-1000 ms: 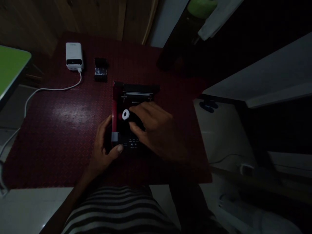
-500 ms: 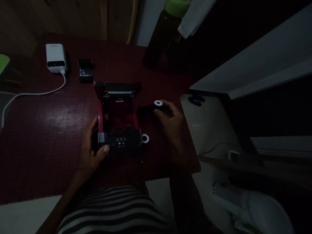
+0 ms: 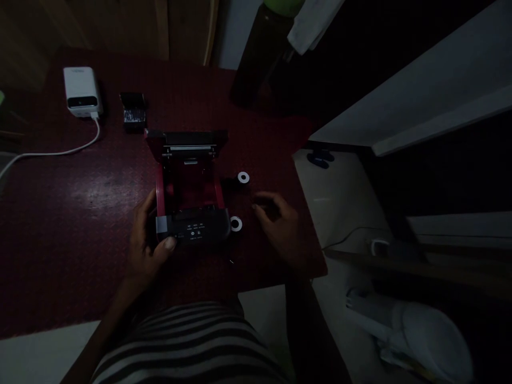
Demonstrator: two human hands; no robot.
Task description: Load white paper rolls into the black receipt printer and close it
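Note:
A red and black device, like a small label printer (image 3: 194, 226), stands on the dark red table with its lid (image 3: 190, 143) raised and its red inner bay exposed. My left hand (image 3: 146, 242) grips its left front corner, thumb on the black front panel and fingers along the side. To its right lie two dark rolls with white ring ends, a rear roll (image 3: 243, 177) and a front roll (image 3: 236, 223); the device partly hides the front one. Just right of the rear roll, my right hand (image 3: 280, 221) holds nothing visible, fingers curled with a small gap at the thumb.
At the back left are a white power bank-like box (image 3: 81, 88) with a white cable (image 3: 60, 152) and a small black item (image 3: 133, 111). A tall dark bottle (image 3: 256, 58) stands behind. The table's right edge drops to a pale floor (image 3: 340, 197). The light is dim.
My right hand has let go of the rear roll and drawn back toward me; the roll now rests beside the device. My left hand keeps its grip. The view has shifted slightly.

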